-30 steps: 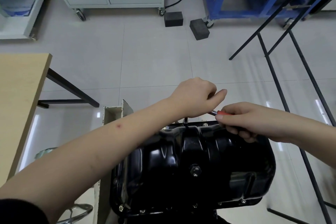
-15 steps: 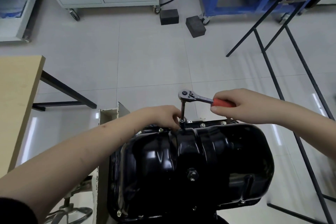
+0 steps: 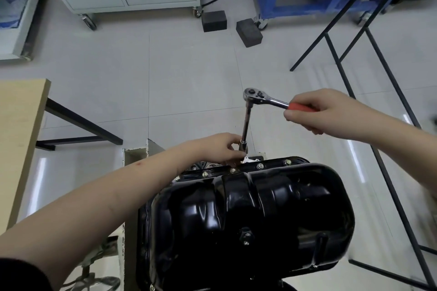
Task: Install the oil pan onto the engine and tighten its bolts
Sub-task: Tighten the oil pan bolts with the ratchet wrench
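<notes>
Right hand grips ratchet handle; left hand fingers pinch its socket.

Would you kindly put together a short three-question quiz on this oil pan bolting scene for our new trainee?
1. True or false: the right hand holds the ratchet by its red handle.
2. Multiple choice: the left hand is at A) the ratchet head, B) the socket end of the extension bar, C) the drain plug.
3. Fill in: the bolts in clearest view sit along the far flange of the black ____.

Key: 1 true; 2 B; 3 oil pan.
</notes>
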A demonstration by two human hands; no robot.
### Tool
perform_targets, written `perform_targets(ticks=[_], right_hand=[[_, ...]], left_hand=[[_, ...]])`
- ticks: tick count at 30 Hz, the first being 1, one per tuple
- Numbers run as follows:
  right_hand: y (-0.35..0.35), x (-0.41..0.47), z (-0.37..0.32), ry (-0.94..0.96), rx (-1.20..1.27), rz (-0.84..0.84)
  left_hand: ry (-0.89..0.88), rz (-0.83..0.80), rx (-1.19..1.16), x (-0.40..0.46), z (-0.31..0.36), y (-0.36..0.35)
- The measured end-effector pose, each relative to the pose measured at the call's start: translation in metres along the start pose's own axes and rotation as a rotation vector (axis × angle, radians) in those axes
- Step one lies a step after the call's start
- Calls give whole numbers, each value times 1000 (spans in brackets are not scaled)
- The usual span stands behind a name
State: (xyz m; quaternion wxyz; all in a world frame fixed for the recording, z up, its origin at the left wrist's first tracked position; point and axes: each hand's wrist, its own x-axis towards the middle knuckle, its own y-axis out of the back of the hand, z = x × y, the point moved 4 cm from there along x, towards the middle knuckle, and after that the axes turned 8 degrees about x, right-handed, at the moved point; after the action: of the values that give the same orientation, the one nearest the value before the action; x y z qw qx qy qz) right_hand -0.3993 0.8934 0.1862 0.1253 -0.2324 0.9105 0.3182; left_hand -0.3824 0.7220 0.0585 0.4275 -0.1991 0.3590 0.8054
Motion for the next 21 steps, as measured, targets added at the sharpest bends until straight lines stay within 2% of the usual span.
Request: perform_targets(ticks=[8, 14, 21], right_hand=[[-6, -5, 15, -32, 93, 0], [-5, -10, 23, -23, 61, -12], [12, -20, 27, -17, 12, -20]], left_hand=[[-11, 10, 62, -2, -4, -7], [-33, 61, 178, -2, -1, -8], [-74, 38, 279, 16, 21, -13]])
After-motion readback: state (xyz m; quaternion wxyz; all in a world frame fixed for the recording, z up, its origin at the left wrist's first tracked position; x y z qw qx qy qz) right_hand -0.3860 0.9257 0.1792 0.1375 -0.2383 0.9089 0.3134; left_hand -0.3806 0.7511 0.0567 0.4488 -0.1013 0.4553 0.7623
